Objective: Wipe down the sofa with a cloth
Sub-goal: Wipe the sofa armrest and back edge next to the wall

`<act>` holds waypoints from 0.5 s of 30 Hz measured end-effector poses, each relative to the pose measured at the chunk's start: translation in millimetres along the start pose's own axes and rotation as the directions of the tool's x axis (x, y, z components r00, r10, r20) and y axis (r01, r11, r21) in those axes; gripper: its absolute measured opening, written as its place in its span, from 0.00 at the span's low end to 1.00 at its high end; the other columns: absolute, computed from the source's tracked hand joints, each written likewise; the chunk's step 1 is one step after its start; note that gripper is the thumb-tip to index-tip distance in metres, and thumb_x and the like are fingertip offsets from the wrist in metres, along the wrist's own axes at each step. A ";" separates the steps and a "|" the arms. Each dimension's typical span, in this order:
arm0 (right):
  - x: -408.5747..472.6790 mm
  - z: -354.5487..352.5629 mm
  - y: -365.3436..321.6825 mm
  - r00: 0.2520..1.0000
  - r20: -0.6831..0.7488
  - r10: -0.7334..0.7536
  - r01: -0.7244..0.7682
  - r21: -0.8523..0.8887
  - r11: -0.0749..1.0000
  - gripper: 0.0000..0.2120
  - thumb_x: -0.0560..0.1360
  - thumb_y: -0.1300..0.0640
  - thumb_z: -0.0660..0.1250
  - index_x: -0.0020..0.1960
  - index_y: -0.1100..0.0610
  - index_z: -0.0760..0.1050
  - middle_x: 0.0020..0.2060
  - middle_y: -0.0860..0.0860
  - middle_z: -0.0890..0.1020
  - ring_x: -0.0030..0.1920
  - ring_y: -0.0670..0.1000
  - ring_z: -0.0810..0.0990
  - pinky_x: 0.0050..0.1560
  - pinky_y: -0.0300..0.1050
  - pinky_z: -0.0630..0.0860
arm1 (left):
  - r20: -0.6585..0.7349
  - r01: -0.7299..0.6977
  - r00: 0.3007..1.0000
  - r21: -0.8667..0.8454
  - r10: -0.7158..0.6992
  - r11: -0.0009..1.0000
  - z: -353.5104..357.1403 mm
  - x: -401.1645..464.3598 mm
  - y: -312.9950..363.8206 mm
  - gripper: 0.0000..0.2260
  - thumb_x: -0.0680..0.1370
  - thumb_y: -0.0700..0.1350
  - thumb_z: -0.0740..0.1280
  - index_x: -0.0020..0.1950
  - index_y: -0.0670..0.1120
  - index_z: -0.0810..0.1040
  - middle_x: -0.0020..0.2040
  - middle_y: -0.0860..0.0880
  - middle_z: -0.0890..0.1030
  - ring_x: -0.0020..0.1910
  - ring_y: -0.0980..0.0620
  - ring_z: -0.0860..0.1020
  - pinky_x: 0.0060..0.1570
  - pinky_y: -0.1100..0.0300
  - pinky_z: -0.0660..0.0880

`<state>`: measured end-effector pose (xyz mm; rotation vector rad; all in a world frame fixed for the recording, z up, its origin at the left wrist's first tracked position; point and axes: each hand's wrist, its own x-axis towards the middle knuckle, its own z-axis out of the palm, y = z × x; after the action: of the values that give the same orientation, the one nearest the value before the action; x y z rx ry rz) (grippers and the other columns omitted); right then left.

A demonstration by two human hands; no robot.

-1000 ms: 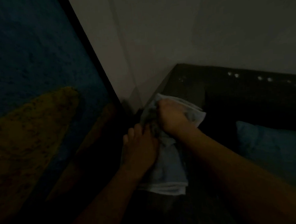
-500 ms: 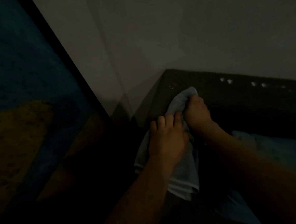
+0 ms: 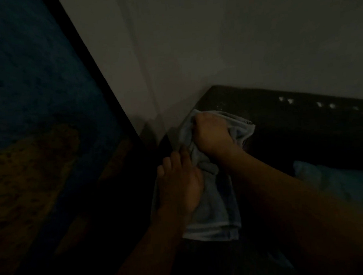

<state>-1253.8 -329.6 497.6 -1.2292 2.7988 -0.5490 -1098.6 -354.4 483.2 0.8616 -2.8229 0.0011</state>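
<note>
Dim light covers a corner where a dark sofa [image 3: 301, 118] meets a pale wall [image 3: 213, 41]. Draped over the sofa's end lies a pale blue cloth [image 3: 218, 211], its upper part bunched at the top edge and its lower part hanging toward the camera. The right hand [image 3: 212, 133] grips the bunched upper part, fingers curled tight around the fabric. The left hand [image 3: 180, 185] rests on the lower part, fingers straight and close together, pressing the cloth flat against the sofa. A bluish cushion [image 3: 336, 184] sits on the seat to the right. A large framed picture [image 3: 39, 123] in blue and yellow fills the left side.
</note>
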 end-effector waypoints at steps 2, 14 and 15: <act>0.6 1.4 5.4 0.998 -0.052 -0.019 0.021 0.046 0.999 0.13 0.79 0.53 0.58 0.57 0.61 0.73 0.54 0.60 0.78 0.54 0.60 0.75 0.57 0.51 0.66 | 0.017 0.044 0.999 -0.011 -0.043 0.999 -1.8 -0.8 6.8 0.26 0.73 0.53 0.53 0.63 0.41 0.76 0.50 0.41 0.76 0.47 0.40 0.74 0.48 0.49 0.70; 1.7 5.6 9.1 0.981 -0.195 0.000 0.032 0.158 0.987 0.12 0.78 0.53 0.59 0.48 0.61 0.75 0.44 0.57 0.75 0.43 0.56 0.74 0.46 0.51 0.71 | 0.031 0.073 0.997 -0.170 -0.069 0.983 3.2 1.0 6.6 0.25 0.74 0.52 0.55 0.67 0.41 0.73 0.56 0.42 0.77 0.52 0.42 0.75 0.55 0.47 0.73; 1.4 4.8 7.5 0.981 -0.196 0.003 0.028 0.154 0.988 0.13 0.78 0.52 0.58 0.48 0.61 0.76 0.44 0.57 0.75 0.43 0.56 0.74 0.46 0.51 0.71 | 0.039 0.074 0.997 -0.189 -0.068 0.979 2.4 0.1 6.5 0.25 0.74 0.52 0.55 0.68 0.41 0.72 0.57 0.42 0.77 0.52 0.42 0.75 0.55 0.48 0.73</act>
<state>-1259.2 -327.4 490.7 -1.2241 2.8371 -0.9183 -1102.7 -349.2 481.2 0.9240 -2.7627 -0.2909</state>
